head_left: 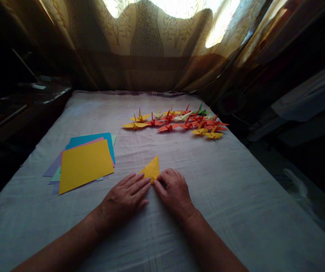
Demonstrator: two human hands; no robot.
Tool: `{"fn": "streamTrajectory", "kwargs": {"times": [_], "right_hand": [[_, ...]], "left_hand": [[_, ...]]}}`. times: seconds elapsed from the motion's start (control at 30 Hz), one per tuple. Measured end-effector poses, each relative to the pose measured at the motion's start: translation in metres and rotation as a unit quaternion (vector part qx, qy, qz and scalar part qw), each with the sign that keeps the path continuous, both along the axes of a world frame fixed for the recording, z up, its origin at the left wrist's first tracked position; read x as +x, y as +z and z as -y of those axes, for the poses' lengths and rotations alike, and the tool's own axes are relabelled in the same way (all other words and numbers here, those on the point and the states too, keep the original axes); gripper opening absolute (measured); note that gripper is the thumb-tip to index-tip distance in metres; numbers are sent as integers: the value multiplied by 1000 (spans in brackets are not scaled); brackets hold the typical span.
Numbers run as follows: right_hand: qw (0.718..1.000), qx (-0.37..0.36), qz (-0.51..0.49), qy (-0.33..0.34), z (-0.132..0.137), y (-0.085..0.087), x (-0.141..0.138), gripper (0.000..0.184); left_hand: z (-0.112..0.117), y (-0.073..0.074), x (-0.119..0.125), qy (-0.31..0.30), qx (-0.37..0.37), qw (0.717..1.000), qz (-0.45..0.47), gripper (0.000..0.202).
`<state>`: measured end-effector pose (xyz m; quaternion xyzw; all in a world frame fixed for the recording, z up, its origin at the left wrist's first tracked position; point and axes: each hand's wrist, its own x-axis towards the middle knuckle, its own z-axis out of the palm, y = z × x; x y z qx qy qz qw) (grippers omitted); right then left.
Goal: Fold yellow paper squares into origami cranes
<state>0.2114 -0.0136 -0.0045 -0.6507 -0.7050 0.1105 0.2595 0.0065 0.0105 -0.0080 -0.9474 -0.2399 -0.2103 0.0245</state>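
Head view, and imo the bit that matters rn is how the folded yellow paper (pixel 152 169) sits vs the pinch. The right hand (pixel 175 192) has thumb + index brought together at the paper's near edge, pretty much no gap b/w them, so looks like it's got hold of that edge, tho the exact contact is tiny and I can't tell how many layers are in there. From that pinch the paper lies straight ahead and a bit to the left, flat or near flat on the white cloth (pixel 236 200). Long axis of the part that shows runs roughly fore-aft, w/ the sharp tip pointing away from the person and leaning slightly right. The left hand (pixel 127 196) isn't gripping afaict: it's spread flat, palm down, fingers out straight and close together, fingertips resting on the paper's near-left side, so that corner is covered & I can't see its shape. Neither hand is really nearer, both are touching; left fingertips and right thumb are just beside each other at the near end. Btw the stack of coloured sheets (pixel 85 166) is well left of the pinch and a bit farther out, and the bunch of paper cranes (pixel 168 127) is well beyond it, mostly ahead and off to the right.
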Motion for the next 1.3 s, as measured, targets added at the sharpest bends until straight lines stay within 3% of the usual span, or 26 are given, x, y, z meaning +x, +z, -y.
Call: {"fn": "streamTrajectory", "kwargs": {"times": [0.2, 0.8, 1.03, 1.17, 1.3], "right_hand": [[1000, -9, -13, 3, 0, -2, 2, 5], [1000, -9, -21, 14, -1, -4, 4, 8], [991, 21, -131, 10, -7, -9, 19, 18], [997, 21, -71, 0, -4, -7, 11, 8], [1000, 12, 0, -21, -2, -5, -1, 12]], "left_hand": [[-2, -2, -1, 5, -14, 999, -34, 43], [-3, -4, -1, 13, -42, 998, -53, 44], [-3, -1, -1, 12, -57, 996, -65, 43], [-4, -2, -1, 16, -72, 996, -59, 44], [-4, -2, -1, 15, -86, 994, -59, 46]]}}
